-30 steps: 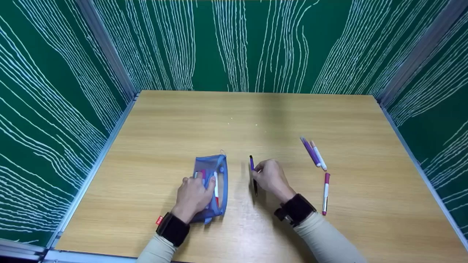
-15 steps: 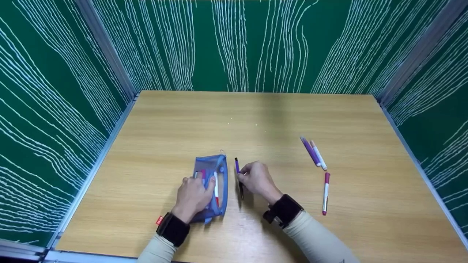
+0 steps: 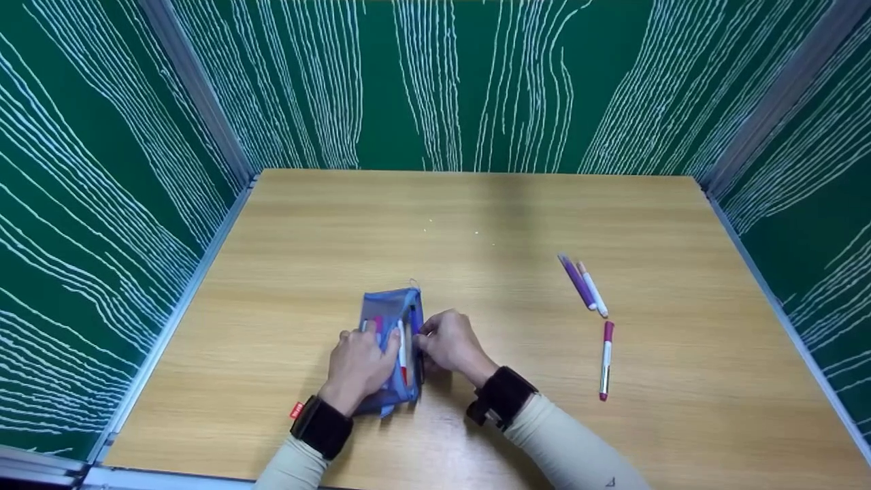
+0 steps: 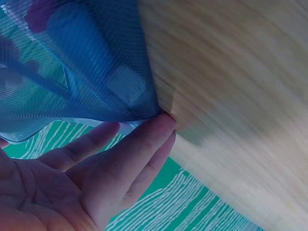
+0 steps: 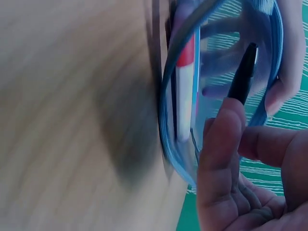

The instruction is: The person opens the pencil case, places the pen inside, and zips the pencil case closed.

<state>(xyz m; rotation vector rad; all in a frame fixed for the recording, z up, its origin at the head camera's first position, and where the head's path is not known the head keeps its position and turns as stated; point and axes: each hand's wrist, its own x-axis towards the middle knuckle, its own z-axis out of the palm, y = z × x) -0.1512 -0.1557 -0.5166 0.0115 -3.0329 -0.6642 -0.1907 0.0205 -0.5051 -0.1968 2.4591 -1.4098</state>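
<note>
A blue mesh pencil case (image 3: 391,303) lies on the table, its zip opening facing right. My left hand (image 3: 360,364) holds it from the left; in the right wrist view the thumb is at the rim, with fingers behind the mesh. Inside are several pens, among them a white marker with a red cap (image 5: 184,96). My right hand (image 3: 452,344) is at the opening, pinching a pen (image 5: 244,72) between thumb and fingers. The pen's black end points into the opening; the fingers hide its lower part. In the left wrist view, fingertips touch the case's lower edge (image 4: 156,115).
On the right of the wooden table (image 3: 326,224) lie a purple pen (image 3: 577,282) and a white pen (image 3: 593,289) side by side. Nearer stands apart a white marker with a maroon cap (image 3: 606,361). Green panels with white lines (image 3: 381,88) enclose three sides.
My right hand has moved left across the table with the pen, from beside the pencil case to its opening. The left hand and the case have stayed in place.
</note>
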